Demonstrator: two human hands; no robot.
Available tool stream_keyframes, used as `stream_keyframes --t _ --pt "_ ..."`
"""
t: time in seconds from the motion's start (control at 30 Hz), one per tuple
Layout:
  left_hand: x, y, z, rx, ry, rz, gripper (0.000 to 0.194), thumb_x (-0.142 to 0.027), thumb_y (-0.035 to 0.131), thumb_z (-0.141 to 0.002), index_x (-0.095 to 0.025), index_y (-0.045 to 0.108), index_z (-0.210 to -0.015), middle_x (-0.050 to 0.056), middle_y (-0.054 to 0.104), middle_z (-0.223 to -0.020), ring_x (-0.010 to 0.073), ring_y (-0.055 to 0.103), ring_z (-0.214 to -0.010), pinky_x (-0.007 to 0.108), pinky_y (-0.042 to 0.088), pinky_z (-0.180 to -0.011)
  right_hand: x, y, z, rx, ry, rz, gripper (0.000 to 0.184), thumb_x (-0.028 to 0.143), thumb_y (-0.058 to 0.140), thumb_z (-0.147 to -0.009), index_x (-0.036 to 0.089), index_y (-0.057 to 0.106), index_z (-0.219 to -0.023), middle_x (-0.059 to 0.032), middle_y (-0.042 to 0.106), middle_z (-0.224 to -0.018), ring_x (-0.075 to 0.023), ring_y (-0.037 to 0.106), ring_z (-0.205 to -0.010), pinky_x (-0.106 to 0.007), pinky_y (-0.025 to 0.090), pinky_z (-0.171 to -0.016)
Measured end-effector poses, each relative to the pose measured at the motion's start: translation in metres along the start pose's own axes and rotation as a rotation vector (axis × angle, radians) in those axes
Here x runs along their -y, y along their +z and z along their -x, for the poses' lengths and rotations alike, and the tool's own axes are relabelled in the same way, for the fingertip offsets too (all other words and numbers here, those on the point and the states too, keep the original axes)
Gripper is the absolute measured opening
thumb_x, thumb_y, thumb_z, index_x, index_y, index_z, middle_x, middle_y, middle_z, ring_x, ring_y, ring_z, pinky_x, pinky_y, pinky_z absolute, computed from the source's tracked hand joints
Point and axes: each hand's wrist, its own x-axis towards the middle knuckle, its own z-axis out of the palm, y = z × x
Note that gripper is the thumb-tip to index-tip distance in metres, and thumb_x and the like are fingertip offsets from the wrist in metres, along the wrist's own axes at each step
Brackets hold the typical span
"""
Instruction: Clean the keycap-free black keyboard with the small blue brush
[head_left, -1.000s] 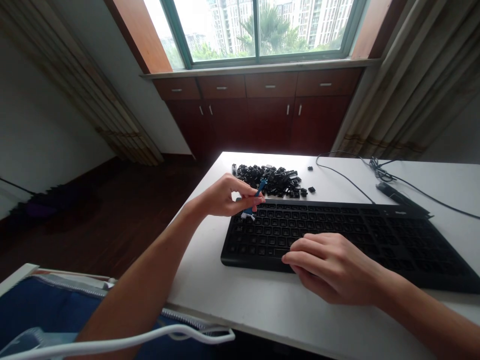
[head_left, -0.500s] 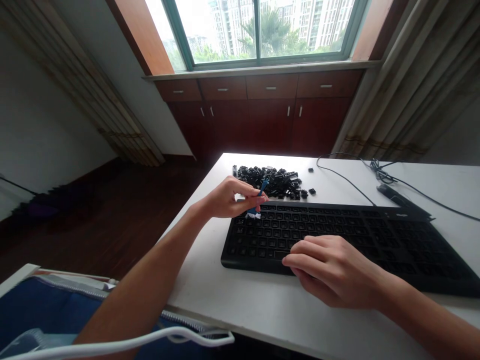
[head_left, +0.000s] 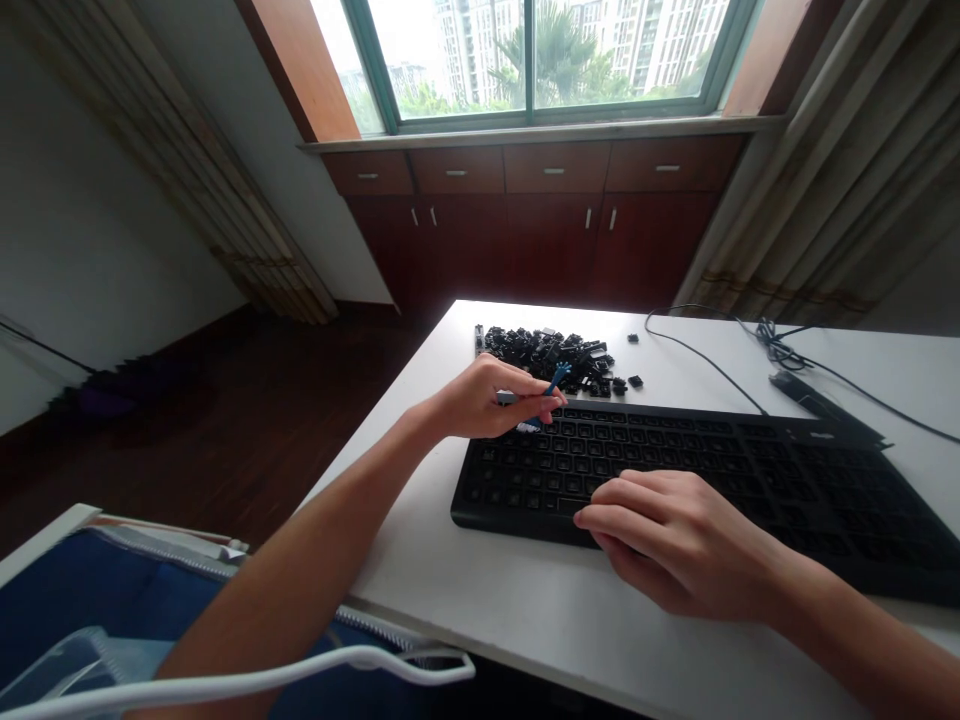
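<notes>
My left hand [head_left: 502, 398] pinches a small blue brush [head_left: 559, 377] between thumb and fingers. Its white bristles point down at the upper left part of a black keyboard [head_left: 517, 480], partly hidden behind the fingers. The keyboard has its keycaps off, so rows of bare square key sockets show. At the keyboard's near edge my right hand [head_left: 671, 540] rests with bent fingers, gripping the front rim around the middle. Its fingertips are partly hidden under the hand.
Behind the keyboard lies a heap of black keycaps [head_left: 577, 355], with a few loose ones to its right. A black cable [head_left: 780, 345] curls at the back right of the white table [head_left: 420, 560]. A white tube-like bar [head_left: 360, 657] crosses the lower left foreground.
My left hand has moved a little to the right along the keyboard's upper rows with the brush. My right hand stays at the front rim. The whole view has shifted slightly.
</notes>
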Motion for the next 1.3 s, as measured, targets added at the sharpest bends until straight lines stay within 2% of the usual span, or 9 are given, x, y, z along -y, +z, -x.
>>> stream_keyframes --t 0.53,0.73,1.3 --pt "-0.004 -0.003 0.0 -0.045 0.002 0.03 0.021 -0.026 0.06 -0.09 -0.014 0.077 -0.089 0.009 0.076 -0.086 0.0187 0.073 -0.091 0.025 0.061 -0.08 -0.001 0.001 0.001 -0.017 -0.01 -0.018 0.025 0.011 0.053 -0.089 0.017 0.059 -0.113 -0.0057 0.067 -0.093 -0.0145 0.06 -0.08 -0.029 0.046 -0.066" --pt "0.001 0.001 0.001 -0.01 0.015 0.006 0.02 -0.027 0.062 -0.089 -0.014 0.077 -0.093 0.009 0.076 -0.087 0.0179 0.073 -0.083 0.026 0.061 -0.078 0.0 0.0 0.0 -0.009 -0.002 -0.012 0.025 0.011 0.054 -0.089 0.018 0.06 -0.112 -0.0048 0.066 -0.092 -0.0142 0.06 -0.077 -0.029 0.045 -0.065" --pt "0.009 0.007 0.001 -0.073 0.041 -0.055 0.025 -0.028 0.061 -0.09 -0.015 0.074 -0.107 0.008 0.076 -0.093 0.0159 0.073 -0.085 0.025 0.06 -0.081 0.0 0.001 -0.001 -0.027 -0.007 0.001 0.02 0.014 0.051 -0.091 0.018 0.061 -0.108 -0.0061 0.067 -0.089 -0.0143 0.062 -0.078 -0.027 0.048 -0.066"
